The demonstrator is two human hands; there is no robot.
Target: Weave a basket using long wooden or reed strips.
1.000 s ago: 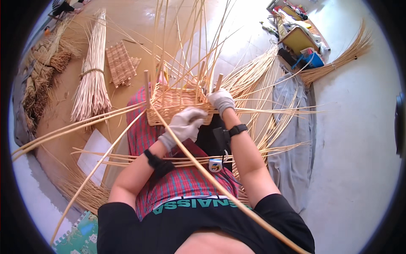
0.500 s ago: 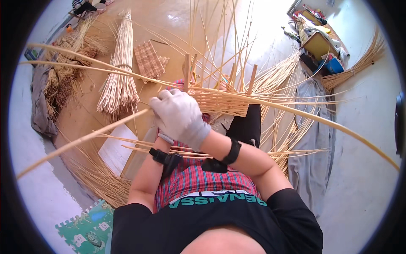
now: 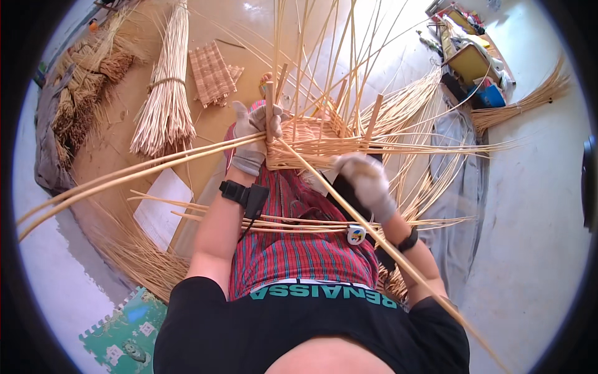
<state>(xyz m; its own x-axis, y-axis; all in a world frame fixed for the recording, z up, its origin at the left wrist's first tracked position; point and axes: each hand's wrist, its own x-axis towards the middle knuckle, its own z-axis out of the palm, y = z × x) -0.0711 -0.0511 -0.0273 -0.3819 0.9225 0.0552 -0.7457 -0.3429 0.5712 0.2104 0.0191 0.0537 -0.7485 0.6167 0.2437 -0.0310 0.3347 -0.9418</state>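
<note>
Tan floor [image 3: 115,128], tied bundle [image 3: 164,106] near basket [image 3: 305,153]

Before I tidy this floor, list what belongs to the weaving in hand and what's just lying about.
Weaving in hand:
rectangular tan wicker basket, its corner held by the white-gloved left hand
long pale cane slanting from that corner

Just lying about:
green patterned foam mat
blue box-shaped container
flat white sheet
tied pale-stalk bundle, possibly spare stock
</note>
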